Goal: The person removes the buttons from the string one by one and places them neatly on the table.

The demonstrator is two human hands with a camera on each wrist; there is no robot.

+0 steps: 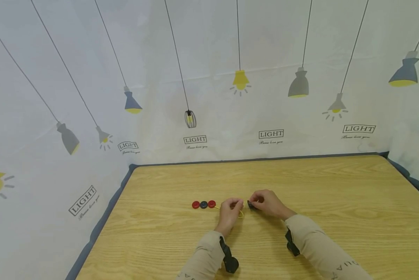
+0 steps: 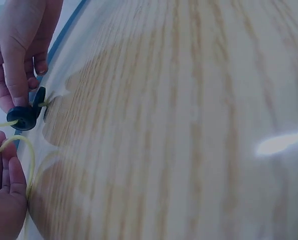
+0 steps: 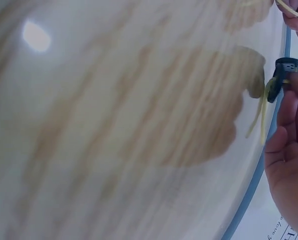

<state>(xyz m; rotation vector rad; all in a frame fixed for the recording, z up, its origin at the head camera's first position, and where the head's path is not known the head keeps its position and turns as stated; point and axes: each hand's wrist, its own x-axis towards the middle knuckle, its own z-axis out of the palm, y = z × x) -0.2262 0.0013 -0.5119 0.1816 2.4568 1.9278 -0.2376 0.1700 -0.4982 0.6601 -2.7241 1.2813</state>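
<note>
Both hands meet low over the middle of the wooden worktop (image 1: 335, 186), close together, fingertips facing. Right hand (image 1: 269, 203): grip clamped on a dark button (image 2: 23, 118), pinched between thumb and fingertips and held on edge just above the worktop; the left wrist view shows a fingertip pressing the button's rim from above. Left hand (image 1: 230, 208): grip closed on a thin yellow cord (image 2: 19, 146), fingers curled round it; the cord arcs from this grip across the small gap to the button, where its end meets the button's face. Whether the end has gone through a hole cannot be told; the right wrist view shows two pale strands hanging down just below the button (image 3: 284, 75), beside the right grip. A loop of cord sags onto the worktop under the left grip, visible in the head view as a yellow curve by the wrist side of the hand. Outward from the left grip, away from the right hand, three buttons lie flat in a touching row: red button (image 1: 195, 205) farthest out, blue button (image 1: 203, 204) in the middle, second red button (image 1: 212, 203) nearest the grip; the cord appears to run from this row to the left hand. Beige sleeves (image 1: 321, 249) on both forearms, each carrying a black wrist mount (image 1: 228, 258). White cloth backdrop (image 1: 209, 58) printed with hanging lamps stands behind the worktop.
</note>
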